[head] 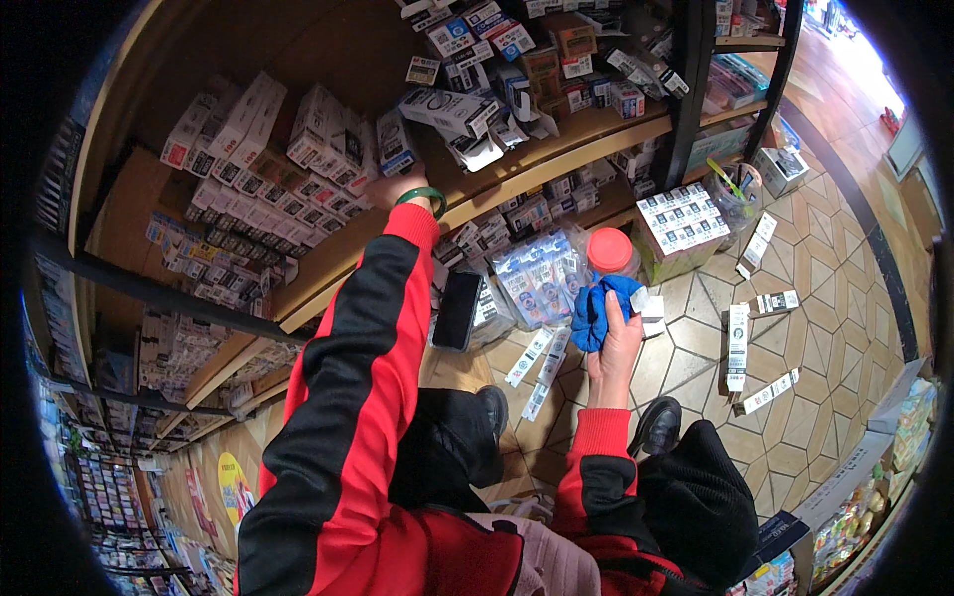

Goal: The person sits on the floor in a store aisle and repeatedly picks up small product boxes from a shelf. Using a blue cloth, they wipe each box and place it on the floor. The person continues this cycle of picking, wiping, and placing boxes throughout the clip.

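Observation:
My left hand (400, 186), with a green bangle (425, 197) at the wrist, reaches onto the wooden shelf (477, 195). It touches the lower end of a white and blue carton (395, 140); its fingers are partly hidden, so a grip on it cannot be made out. Left of that hand stand upright white cartons (328, 138) and stacked rows of small boxes (276, 197). In my right hand (617, 346) is a crumpled blue cloth (596, 313), held above the floor. A small white box (654, 316) shows just beyond those fingers, held or merely behind them.
Loose cartons (451, 112) lie heaped on the shelf. Below are a smartphone (456, 311), bagged packs (538, 279), a red-lidded jar (609, 251) and a large box (682, 227). Several narrow cartons (737, 346) lie on the tiled floor (827, 298). A black post (686, 89) divides the shelving.

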The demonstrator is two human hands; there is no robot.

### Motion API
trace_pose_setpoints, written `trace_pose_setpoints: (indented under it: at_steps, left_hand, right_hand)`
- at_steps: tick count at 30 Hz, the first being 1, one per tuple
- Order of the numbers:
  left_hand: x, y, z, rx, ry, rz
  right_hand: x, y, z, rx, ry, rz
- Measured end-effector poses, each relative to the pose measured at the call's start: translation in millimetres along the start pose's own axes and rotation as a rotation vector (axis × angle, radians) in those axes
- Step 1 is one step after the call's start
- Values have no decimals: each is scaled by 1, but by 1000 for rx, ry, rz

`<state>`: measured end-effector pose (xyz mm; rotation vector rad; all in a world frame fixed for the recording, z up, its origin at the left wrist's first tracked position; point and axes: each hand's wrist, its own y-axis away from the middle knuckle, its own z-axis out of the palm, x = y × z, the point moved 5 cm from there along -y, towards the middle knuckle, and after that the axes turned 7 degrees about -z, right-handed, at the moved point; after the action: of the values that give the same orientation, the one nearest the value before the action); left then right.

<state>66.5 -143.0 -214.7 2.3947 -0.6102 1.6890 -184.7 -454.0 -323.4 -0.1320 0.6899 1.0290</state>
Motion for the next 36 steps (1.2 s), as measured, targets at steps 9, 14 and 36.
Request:
trace_pose_setpoints:
  at_steps: [9,14,36]
  left_hand:
    - [23,27,-17,-60,91,544]
    - [56,22,4,-418,301,325]
    - [169,19,30,-354,-404,1074]
  right_hand:
    - [-4,1,0,-6,-15,-13]
    - [0,2,1,-13,-13,-8]
    - [-10,-8,1,39,56,-50]
